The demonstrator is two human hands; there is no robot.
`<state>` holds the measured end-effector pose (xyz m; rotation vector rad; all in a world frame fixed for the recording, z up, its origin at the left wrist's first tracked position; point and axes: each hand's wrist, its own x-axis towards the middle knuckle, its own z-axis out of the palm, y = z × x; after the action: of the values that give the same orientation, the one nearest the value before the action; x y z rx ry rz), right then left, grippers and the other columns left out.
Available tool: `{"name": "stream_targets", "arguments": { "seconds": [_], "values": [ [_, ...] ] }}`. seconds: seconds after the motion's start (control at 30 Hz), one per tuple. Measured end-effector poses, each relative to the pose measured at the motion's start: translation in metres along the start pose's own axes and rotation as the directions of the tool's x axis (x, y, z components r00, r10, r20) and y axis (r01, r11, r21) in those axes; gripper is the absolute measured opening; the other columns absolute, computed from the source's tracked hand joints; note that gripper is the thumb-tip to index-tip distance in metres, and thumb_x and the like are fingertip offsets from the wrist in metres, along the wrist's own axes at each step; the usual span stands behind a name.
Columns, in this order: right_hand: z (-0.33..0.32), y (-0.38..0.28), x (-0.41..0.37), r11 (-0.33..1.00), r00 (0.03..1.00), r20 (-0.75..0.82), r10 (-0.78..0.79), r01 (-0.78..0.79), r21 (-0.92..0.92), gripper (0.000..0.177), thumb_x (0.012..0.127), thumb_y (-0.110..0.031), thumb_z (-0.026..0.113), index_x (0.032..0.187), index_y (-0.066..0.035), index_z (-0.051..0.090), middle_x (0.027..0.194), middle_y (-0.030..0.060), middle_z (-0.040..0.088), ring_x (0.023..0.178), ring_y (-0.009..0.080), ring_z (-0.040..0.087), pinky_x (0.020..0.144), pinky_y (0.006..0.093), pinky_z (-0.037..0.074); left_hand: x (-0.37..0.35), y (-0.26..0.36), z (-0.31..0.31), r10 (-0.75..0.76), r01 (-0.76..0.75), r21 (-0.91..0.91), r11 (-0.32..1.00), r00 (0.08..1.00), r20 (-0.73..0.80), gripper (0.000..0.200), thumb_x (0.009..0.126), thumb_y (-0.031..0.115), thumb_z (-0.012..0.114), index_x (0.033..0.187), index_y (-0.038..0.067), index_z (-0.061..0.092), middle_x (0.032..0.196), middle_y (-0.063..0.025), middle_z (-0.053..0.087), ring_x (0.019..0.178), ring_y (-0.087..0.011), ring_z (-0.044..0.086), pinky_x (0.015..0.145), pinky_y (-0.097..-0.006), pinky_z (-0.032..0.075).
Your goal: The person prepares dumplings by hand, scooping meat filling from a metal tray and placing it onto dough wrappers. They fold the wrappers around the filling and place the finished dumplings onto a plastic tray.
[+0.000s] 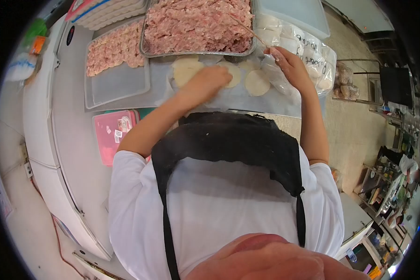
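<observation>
My right hand is closed around the end of a thin wooden stick, whose other end reaches over the minced meat in a large clear tray. Just below that tray, my left hand is low over round, flat dough wrappers, slightly blurred. Its fingertips are hidden, so its grip cannot be made out. One wrapper lies partly under this hand, another touches its right side, and a third lies farther right on the grey work surface.
At left, a clear container holds rows of meat-filled pieces. Stacked trays stand behind it. Plastic-wrapped packs with handwriting lie at right, beside a translucent lid. A pink lid sits below on the left.
</observation>
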<state>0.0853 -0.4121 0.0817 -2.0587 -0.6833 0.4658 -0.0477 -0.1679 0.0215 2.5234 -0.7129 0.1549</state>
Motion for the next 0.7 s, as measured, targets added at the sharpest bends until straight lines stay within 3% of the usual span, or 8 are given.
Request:
{"name": "stream_targets", "arguments": {
  "seconds": [0.07,0.13,0.2,0.3,0.4,0.47,0.6,0.7],
  "values": [
    [-0.008,0.008,-0.002,1.000,1.000,-0.016,-0.007,0.007,-0.001,0.036,0.100,-0.034,0.047,0.107,-0.004,0.064,0.088,-0.0014,0.059,0.071,0.0084,0.042,0.068,0.0223,0.040,0.019,-0.002,-0.051,-0.025,0.014,-0.065,0.998,0.984,-0.175,0.017,0.077,0.005,0.057,0.094,0.006,0.060,0.094,-0.0127,0.060,0.092,-0.0331,0.058,0.080,-0.0397,0.047],
    [-0.017,0.014,-0.004,1.000,1.000,-0.022,-0.018,0.018,0.010,0.036,0.100,-0.034,0.046,0.108,-0.004,0.064,0.085,-0.0009,0.059,0.068,0.0082,0.042,0.065,0.0229,0.041,0.038,-0.015,-0.095,0.029,0.099,0.263,0.960,0.896,-0.442,0.021,0.079,0.006,0.060,0.100,0.006,0.061,0.100,-0.0125,0.061,0.094,-0.0330,0.058,0.079,-0.0397,0.046],
    [-0.029,0.013,-0.003,0.990,0.990,0.032,0.136,-0.137,0.022,0.039,0.100,-0.038,0.044,0.107,-0.005,0.064,0.082,0.0045,0.063,0.075,0.0154,0.054,0.071,0.0292,0.045,0.052,-0.027,-0.122,-0.221,0.335,0.098,0.937,0.786,-0.577,0.023,0.080,0.009,0.063,0.102,0.005,0.061,0.102,-0.0127,0.061,0.092,-0.0352,0.057,0.079,-0.0408,0.046],
    [-0.033,0.009,-0.005,0.980,0.980,0.029,0.195,-0.193,-0.056,0.039,0.099,-0.039,0.045,0.106,-0.006,0.064,0.075,0.0074,0.064,0.075,0.0212,0.062,0.069,0.0335,0.047,0.051,-0.087,-0.125,-0.421,0.470,0.283,0.836,0.881,-0.216,0.052,0.088,0.049,0.055,0.116,0.005,0.057,0.126,-0.0237,0.050,0.114,-0.0331,0.050,0.095,-0.0455,0.036],
    [-0.030,0.015,0.005,0.976,0.996,-0.086,-0.007,-0.012,-0.217,0.037,0.097,-0.038,0.047,0.106,-0.006,0.065,0.073,0.0095,0.063,0.073,0.0242,0.064,0.065,0.0345,0.047,0.047,-0.056,-0.098,-0.143,0.517,0.411,0.751,0.735,-0.663,0.019,0.079,0.011,0.062,0.097,0.008,0.065,0.105,-0.0123,0.062,0.096,-0.0334,0.057,0.082,-0.0418,0.046],
    [-0.026,0.014,0.013,0.918,0.975,-0.112,-0.193,0.139,-0.371,0.035,0.096,-0.037,0.050,0.104,-0.007,0.065,0.075,0.0107,0.063,0.073,0.0262,0.063,0.064,0.0353,0.048,0.042,-0.030,-0.070,-0.082,0.341,0.267,0.901,0.740,-0.667,0.020,0.077,0.010,0.061,0.096,0.009,0.065,0.101,-0.0124,0.061,0.095,-0.0335,0.057,0.081,-0.0426,0.046],
    [-0.006,-0.019,0.043,0.688,0.894,0.044,-0.446,0.373,-0.622,0.030,0.093,-0.036,0.054,0.096,-0.008,0.066,0.079,0.0097,0.063,0.075,0.0283,0.063,0.065,0.0374,0.050,0.032,-0.010,0.034,-0.118,0.206,0.150,0.967,0.882,-0.456,0.026,0.075,0.011,0.061,0.101,0.007,0.062,0.095,-0.0126,0.058,0.093,-0.0312,0.056,0.078,-0.0430,0.046],
    [0.020,-0.025,0.078,0.529,0.799,0.157,-0.581,0.517,-0.673,0.026,0.091,-0.031,0.056,0.086,-0.008,0.066,0.078,0.0085,0.062,0.074,0.0294,0.063,0.062,0.0406,0.050,0.028,0.014,0.067,-0.259,0.282,0.047,0.958,0.926,-0.273,0.023,0.075,0.009,0.063,0.097,0.005,0.062,0.095,-0.0119,0.058,0.094,-0.0316,0.055,0.082,-0.0404,0.046]
  ]
}}
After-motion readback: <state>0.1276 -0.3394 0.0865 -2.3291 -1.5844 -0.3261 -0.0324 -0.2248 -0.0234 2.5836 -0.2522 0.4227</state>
